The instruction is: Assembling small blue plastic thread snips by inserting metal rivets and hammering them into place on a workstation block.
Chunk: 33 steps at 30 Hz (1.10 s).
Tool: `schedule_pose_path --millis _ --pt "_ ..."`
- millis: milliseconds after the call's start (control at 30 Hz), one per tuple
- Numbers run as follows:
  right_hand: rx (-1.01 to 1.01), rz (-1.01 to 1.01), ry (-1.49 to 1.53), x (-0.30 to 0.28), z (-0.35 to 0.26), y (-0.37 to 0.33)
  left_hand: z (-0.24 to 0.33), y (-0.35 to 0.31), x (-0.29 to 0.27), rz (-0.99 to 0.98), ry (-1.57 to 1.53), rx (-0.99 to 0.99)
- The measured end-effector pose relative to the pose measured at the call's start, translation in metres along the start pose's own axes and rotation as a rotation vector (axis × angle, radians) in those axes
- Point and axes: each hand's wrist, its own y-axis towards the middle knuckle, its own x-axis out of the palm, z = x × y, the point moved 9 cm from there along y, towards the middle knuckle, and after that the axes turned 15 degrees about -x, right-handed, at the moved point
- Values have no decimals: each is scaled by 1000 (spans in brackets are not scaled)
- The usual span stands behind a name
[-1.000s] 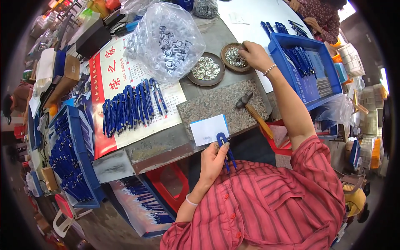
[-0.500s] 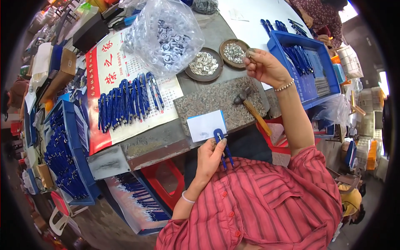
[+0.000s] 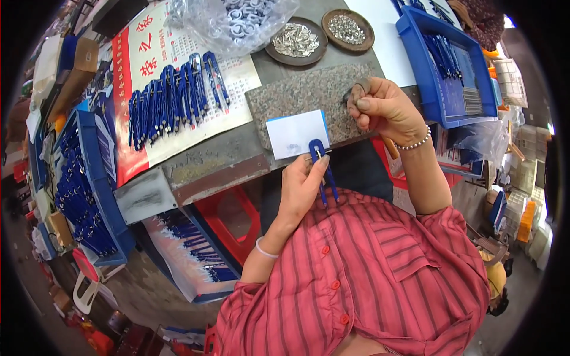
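Observation:
My left hand (image 3: 298, 184) grips a blue two-legged drawing compass (image 3: 317, 148) by its rounded head, at the near edge of a stone slab (image 3: 297, 89). Its two legs hang toward my shirt. Under the compass head lies a white pad with a blue edge (image 3: 297, 133). My right hand (image 3: 383, 110) is closed in a pinch above the slab's right side; whatever sits between its fingertips is too small to make out. Behind and below that hand is a hammer, mostly hidden, with part of its wooden handle (image 3: 390, 148) showing.
Two round dishes of small silver metal pieces, one left (image 3: 323, 50) and one right (image 3: 370, 28), stand beyond the slab. A clear bag of grey-white rings (image 3: 267, 41) is left of them. Blue compasses (image 3: 172, 98) lie on a printed sheet. Blue trays flank the table, left (image 3: 122, 237) and right (image 3: 442, 113).
My right hand has come from beside the right-hand dish back toward me, over the slab's right side. My left hand keeps hold of the compass on the pad. The whole view has shifted.

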Motion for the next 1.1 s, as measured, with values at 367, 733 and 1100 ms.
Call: schedule_pose_path --millis 367,733,1100 --pt "151 -23 227 9 37 -12 1 0 0 -17 -29 18" --pt "162 -72 224 18 44 -8 3 0 1 -14 -10 3" --pt "95 -71 -312 23 44 -23 0 0 -1 4 0 -2"
